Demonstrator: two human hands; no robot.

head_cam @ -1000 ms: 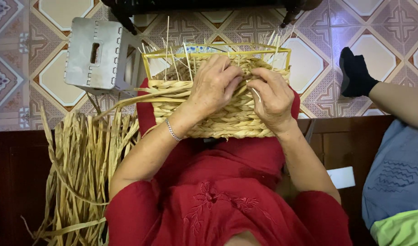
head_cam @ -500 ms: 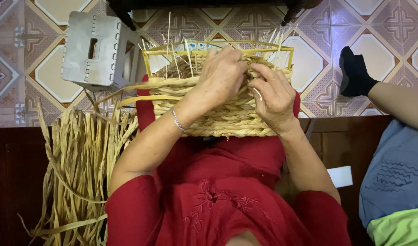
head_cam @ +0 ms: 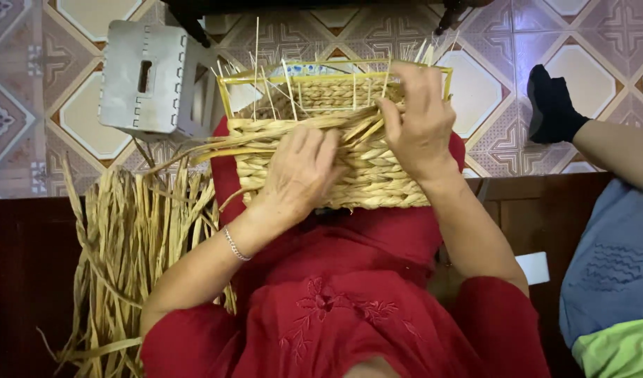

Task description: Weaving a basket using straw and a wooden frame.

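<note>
Left hand [head_cam: 300,171] now lower on basket [head_cam: 349,164]; stool [head_cam: 150,77], straw pile [head_cam: 125,245] alongside.

The left hand [head_cam: 300,171] has slid down the basket [head_cam: 377,182]; the right hand [head_cam: 419,119] rose.

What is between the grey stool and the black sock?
In the head view, the half-woven basket on its yellow frame sits between the grey stool and the black sock, with the right hand gripping it.

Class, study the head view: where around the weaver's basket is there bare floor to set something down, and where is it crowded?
Bare tile lies between the basket and the socked foot. Bare tile also lies left of the grey stool. It is crowded at the straw pile, and both hands, left and right, cover the basket.
</note>
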